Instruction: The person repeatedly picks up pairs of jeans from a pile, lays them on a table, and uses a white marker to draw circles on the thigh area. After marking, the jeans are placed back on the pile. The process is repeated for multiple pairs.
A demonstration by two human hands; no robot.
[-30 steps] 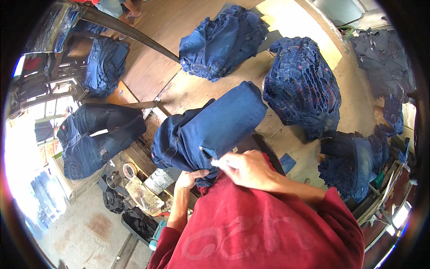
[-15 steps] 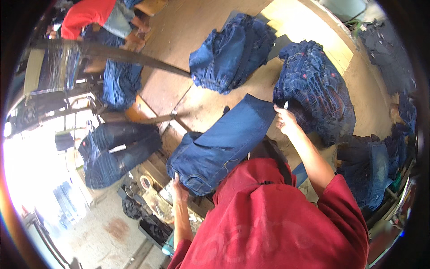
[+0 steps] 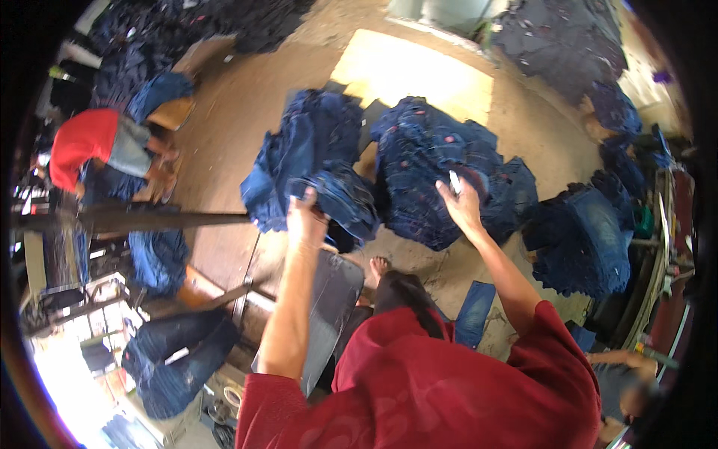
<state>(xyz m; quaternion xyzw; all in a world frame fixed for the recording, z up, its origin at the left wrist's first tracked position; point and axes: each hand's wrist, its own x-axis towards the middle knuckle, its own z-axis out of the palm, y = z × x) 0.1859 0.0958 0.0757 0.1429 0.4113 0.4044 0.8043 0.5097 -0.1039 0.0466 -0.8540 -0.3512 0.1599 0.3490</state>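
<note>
My left hand (image 3: pixel 305 217) is closed on the edge of a pair of blue jeans (image 3: pixel 342 196), which hangs bunched over the front of the left denim pile (image 3: pixel 314 123). My right hand (image 3: pixel 462 203) is raised in front of the right denim pile (image 3: pixel 430 146), away from the jeans. Between its thumb and fingers is a small white stick-like object (image 3: pixel 455 179), too small to name surely. A dark grey flat piece (image 3: pixel 329 295) lies below my left forearm; I cannot tell whether it is cloth or board.
A dark beam (image 3: pixel 149 220) juts in from the left. Dark jeans (image 3: pixel 179 359) lie at lower left. A person in red (image 3: pixel 86 146) bends at far left; another person (image 3: pixel 624 385) is at lower right. More denim (image 3: pixel 583 239) is heaped at right, and folded jeans (image 3: pixel 475 310) lie on the floor.
The view has turned to the right. The jeans stretched between both hands have moved to the left pile. My right hand has let go of them; my left still grips them.
</note>
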